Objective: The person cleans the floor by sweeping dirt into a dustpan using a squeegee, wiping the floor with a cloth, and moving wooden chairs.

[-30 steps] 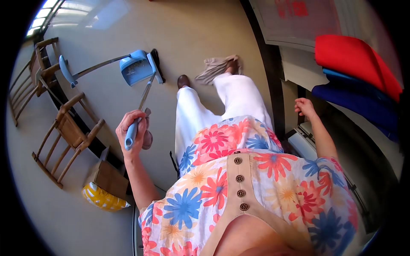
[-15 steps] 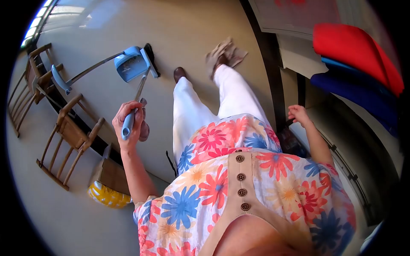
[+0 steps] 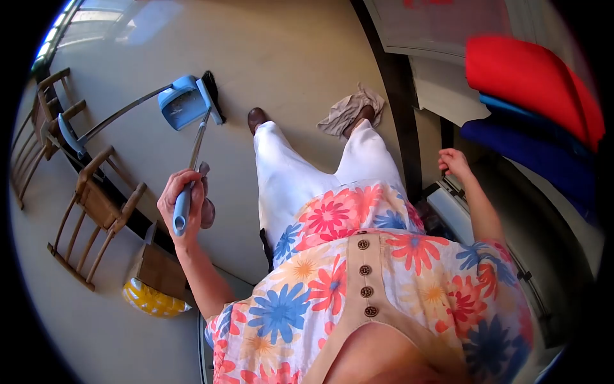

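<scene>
My left hand point(image 3: 183, 203) grips a long-handled broom point(image 3: 200, 137) by its blue-ended handle. A greyish-brown thing I cannot make out shows behind my fingers. The broom's dark-bristled head is at the rim of a blue dustpan point(image 3: 181, 105), which has bits of debris in it and a long handle of its own. My right hand point(image 3: 454, 162) is held out to the side, fingers curled in, with nothing visible in them. Under and around my right shoe lies a crumpled beige cloth point(image 3: 345, 114) on the floor.
Wooden chairs point(image 3: 99, 208) stand on the left, beside a cardboard box point(image 3: 161, 269) and a yellow patterned bag point(image 3: 153, 299). Red fabric point(image 3: 524, 77) and dark blue fabric point(image 3: 524, 150) hang at the right, above a dark rounded seat or cover point(image 3: 543, 224). A dark post point(image 3: 398, 83) edges the floor.
My right foot and the cloth have shifted back toward me and to the right, showing more of the shoe. The broom and dustpan sit slightly further left in view. My right fingers have curled.
</scene>
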The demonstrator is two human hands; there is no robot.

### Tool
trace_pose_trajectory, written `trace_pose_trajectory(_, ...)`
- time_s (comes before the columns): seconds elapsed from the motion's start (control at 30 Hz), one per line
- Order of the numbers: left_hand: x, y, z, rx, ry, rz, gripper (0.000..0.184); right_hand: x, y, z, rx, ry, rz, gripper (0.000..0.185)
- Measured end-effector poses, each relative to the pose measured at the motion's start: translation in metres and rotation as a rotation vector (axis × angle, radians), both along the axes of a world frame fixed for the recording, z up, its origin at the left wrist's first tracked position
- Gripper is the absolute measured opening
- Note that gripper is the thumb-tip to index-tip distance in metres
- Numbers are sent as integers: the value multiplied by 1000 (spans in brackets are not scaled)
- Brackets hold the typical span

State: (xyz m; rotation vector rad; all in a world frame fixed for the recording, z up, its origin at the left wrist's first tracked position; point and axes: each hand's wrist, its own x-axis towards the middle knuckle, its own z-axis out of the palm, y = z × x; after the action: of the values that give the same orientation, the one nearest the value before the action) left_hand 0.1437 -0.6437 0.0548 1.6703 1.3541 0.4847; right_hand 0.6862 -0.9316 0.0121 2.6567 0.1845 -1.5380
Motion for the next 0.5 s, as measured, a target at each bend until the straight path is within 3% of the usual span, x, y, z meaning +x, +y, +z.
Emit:
trace_pose_trajectory(0.27, -17, 12, 10, -90, 11, -35, 11, -56, 21, 16, 17, 48, -95, 23)
trace_pose_trajectory(0.5, -16, 26, 13, -89, 34, -116, 10, -93, -21, 18, -60, 133, -151, 23)
